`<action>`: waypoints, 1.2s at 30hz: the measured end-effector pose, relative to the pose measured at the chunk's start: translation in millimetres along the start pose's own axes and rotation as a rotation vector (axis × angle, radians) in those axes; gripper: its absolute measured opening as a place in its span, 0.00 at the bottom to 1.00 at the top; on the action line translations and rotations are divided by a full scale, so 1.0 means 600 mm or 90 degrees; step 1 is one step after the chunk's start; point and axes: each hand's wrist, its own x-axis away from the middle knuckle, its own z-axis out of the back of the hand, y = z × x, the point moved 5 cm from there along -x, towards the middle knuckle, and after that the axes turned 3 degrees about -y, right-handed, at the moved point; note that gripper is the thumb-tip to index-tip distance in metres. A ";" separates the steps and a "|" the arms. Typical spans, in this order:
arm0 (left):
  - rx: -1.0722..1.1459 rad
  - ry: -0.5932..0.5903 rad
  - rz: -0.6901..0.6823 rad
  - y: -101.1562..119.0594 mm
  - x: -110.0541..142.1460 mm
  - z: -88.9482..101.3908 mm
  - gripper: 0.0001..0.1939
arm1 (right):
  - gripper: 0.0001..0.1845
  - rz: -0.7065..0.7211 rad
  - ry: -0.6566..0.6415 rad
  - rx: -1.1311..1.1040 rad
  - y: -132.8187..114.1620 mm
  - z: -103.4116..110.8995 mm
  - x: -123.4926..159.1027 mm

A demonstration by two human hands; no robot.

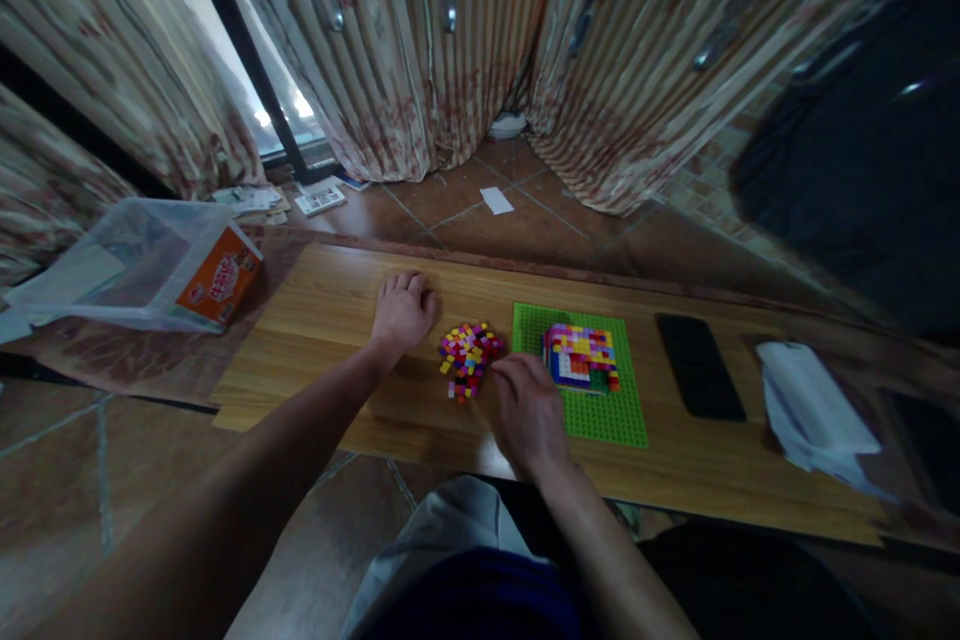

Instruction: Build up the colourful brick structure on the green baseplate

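My left hand (pixel 405 308) rests on the wooden board, left of a loose pile of tiny coloured building bricks (pixel 471 352). Its fingers are slightly bent, the thumb stands apart, and nothing shows in it. At the pile's right edge, my right hand (pixel 529 410) has thumb and fingertips pinched together; whatever they hold is too small to make out. Just right of that hand lies a green studded baseplate (pixel 626 415). A block of bricks (pixel 581 355) in pink, yellow, orange, red, white and blue is built up on it.
The wooden board (pixel 322 295) carries a black phone (pixel 699 365) and a white box-like item (pixel 817 400) on the right. A clear plastic bin (pixel 142 260) with an orange label stands at left. Curtains (pixel 375 70) hang behind; papers (pixel 496 200) lie on the tiled floor.
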 end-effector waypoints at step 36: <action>0.008 -0.010 0.000 0.001 -0.002 0.000 0.18 | 0.21 -0.325 0.220 -0.012 0.132 0.171 0.044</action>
